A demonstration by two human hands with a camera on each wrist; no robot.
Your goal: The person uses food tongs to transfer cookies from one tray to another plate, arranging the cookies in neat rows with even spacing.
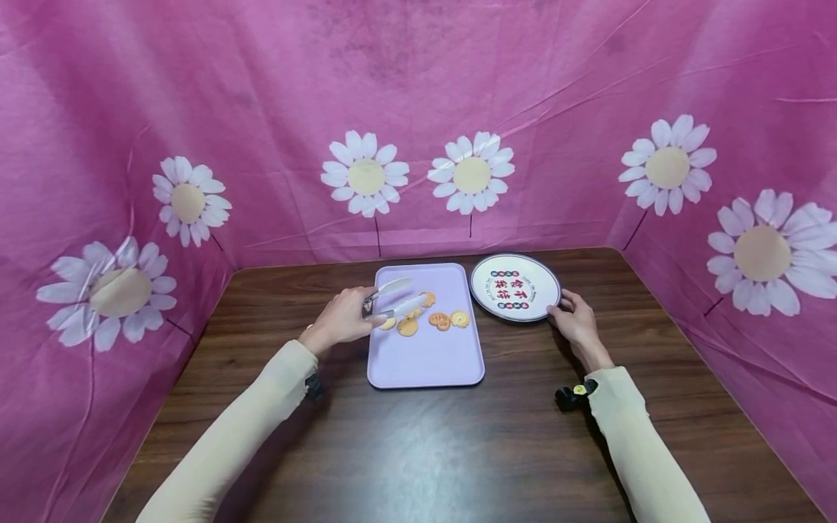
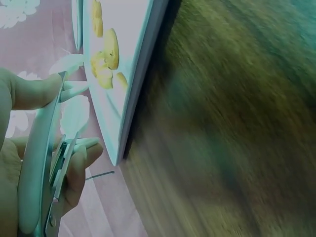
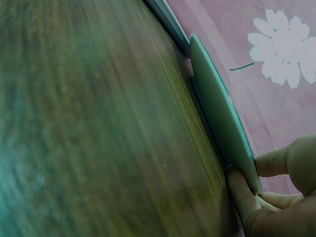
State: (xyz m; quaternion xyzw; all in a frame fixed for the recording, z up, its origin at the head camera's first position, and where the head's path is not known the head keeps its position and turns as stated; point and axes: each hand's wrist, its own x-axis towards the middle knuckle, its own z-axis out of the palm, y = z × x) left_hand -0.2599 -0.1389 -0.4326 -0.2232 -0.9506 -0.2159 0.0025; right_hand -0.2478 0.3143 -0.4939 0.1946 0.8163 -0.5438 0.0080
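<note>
My left hand (image 1: 343, 316) grips a pair of metal tongs (image 2: 35, 168), with the thumb on one arm and fingers on the other. The tongs' pale, broad tips (image 1: 395, 286) stand apart over a lilac tray (image 1: 425, 363). On that tray lie several cookies (image 1: 440, 320), some round and golden, in the middle; one tip overlaps the left ones in the head view. At the right, my right hand (image 1: 577, 323) pinches the near right rim of a white plate (image 1: 487, 287) with red characters and a dark rim. In the right wrist view its fingers (image 3: 242, 190) take both faces of the plate.
The tray and plate lie side by side on a dark wooden table (image 1: 418, 443), toward its back edge. A pink cloth (image 1: 418, 87) with white daisies hangs behind and on both sides. Dark wrist devices (image 1: 569, 398) sit at the cream sleeves (image 1: 628, 407).
</note>
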